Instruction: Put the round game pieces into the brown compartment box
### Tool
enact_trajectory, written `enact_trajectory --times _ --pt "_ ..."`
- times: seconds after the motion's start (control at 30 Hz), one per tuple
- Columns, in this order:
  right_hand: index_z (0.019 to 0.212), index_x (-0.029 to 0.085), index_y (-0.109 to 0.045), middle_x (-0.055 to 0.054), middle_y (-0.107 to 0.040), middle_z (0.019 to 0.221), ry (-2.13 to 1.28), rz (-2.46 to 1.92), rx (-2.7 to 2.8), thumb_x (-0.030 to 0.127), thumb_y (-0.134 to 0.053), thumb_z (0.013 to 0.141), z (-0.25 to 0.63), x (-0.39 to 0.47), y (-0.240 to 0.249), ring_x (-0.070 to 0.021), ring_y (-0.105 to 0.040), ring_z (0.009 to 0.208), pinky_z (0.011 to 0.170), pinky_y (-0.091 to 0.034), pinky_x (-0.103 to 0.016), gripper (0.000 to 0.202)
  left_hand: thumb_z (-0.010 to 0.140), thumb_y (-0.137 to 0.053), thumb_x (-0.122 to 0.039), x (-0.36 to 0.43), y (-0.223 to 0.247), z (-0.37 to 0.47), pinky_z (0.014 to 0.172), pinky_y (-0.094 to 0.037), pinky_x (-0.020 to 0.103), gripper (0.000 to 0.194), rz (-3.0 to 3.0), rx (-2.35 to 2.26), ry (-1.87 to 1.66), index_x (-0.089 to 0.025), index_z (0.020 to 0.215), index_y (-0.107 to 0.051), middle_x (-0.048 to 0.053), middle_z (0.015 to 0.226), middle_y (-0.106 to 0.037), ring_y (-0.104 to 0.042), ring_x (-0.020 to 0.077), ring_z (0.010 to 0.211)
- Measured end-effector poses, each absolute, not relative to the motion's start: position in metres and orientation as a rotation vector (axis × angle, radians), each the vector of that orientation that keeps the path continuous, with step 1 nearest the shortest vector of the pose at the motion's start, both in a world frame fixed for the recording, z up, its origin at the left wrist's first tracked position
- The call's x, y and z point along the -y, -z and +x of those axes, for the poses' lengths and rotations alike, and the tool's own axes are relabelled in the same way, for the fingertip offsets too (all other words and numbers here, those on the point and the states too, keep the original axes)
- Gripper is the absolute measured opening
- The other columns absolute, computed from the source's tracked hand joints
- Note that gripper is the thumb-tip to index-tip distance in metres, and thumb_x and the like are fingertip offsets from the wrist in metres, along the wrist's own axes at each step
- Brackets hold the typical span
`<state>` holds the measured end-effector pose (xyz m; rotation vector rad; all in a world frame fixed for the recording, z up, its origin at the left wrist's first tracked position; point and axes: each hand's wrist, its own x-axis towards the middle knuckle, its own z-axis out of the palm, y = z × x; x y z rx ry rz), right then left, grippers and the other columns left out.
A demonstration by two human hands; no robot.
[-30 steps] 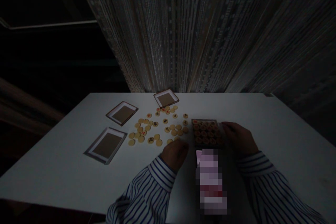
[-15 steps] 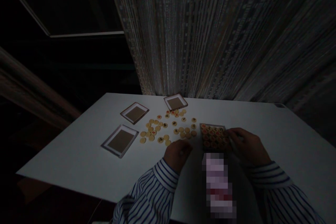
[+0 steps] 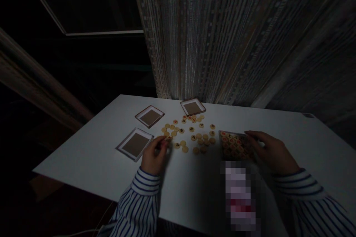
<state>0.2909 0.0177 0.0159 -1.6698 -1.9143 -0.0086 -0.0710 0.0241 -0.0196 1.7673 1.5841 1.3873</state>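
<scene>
My left hand [image 3: 154, 157] is at the left side of the scattered Chinese chess pieces [image 3: 199, 140], its thumb and forefinger closed on a piece with a red mark [image 3: 168, 138]. My right hand [image 3: 274, 152] grips the right edge of a small square box [image 3: 233, 132]. Inside it, round pieces [image 3: 230, 144] lie in rows with red and black characters up; the fingers and shadow hide its right part. The loose pieces are pale wooden discs, some face up, others blank side up.
Three shallow square box parts [image 3: 135, 144], [image 3: 150, 116], [image 3: 193, 107] lie left and behind the pieces on the white table [image 3: 91, 152]. A string curtain [image 3: 194, 44] hangs at the far edge. A pixelated patch [image 3: 240, 196] covers something before the box. The room is dim.
My left hand has moved left from beside the box to the left-hand pieces, uncovering some discs. My right hand stays at the box. The whole view has shifted slightly.
</scene>
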Motion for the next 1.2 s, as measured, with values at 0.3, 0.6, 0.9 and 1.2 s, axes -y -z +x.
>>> enact_trajectory --times 0.3,0.6,0.9,1.2 --pt "0.097 0.016 -0.063 -0.009 -0.069 0.090 0.058 -1.676 1.968 0.037 -0.042 0.082 0.278 -0.027 -0.034 -0.0214 -0.064 0.074 0.060 -0.050 -0.033 0.033 0.076 -0.055 -0.037 -0.031 0.014 -0.086 0.067 -0.051 0.028 0.032 1.689 -1.640 -1.440 -0.015 0.099 -0.062 0.004 0.079 -0.067 -0.062 0.0141 0.068" --pt "0.088 0.017 -0.063 -0.008 -0.068 0.086 0.044 -1.658 2.196 0.030 -0.043 0.081 0.245 -0.056 -0.039 -0.0201 -0.063 0.077 0.070 -0.048 -0.032 0.025 0.077 -0.051 -0.034 -0.063 -0.007 -0.085 0.066 -0.051 0.028 0.032 1.777 -1.682 -1.374 -0.015 0.100 -0.062 0.005 0.081 -0.067 -0.061 0.0144 0.068" --pt "0.088 0.018 -0.063 -0.006 -0.067 0.087 -0.088 -1.757 2.334 0.028 -0.047 0.081 0.204 -0.092 -0.036 -0.0194 -0.060 0.082 0.075 -0.043 -0.030 0.020 0.078 -0.051 -0.020 -0.105 -0.011 -0.043 0.074 -0.050 0.031 0.024 1.913 -1.670 -1.117 -0.015 0.098 -0.063 0.007 0.086 -0.067 -0.062 0.0167 0.077" --pt "0.094 0.017 -0.062 -0.008 -0.066 0.091 -0.145 -1.834 2.375 0.029 -0.049 0.080 0.184 -0.122 -0.025 -0.0193 -0.059 0.084 0.073 -0.041 -0.028 0.023 0.079 -0.051 -0.016 -0.118 0.009 -0.020 0.088 -0.045 0.036 0.026 2.042 -1.778 -0.917 -0.015 0.101 -0.062 0.010 0.099 -0.066 -0.059 0.0217 0.096"
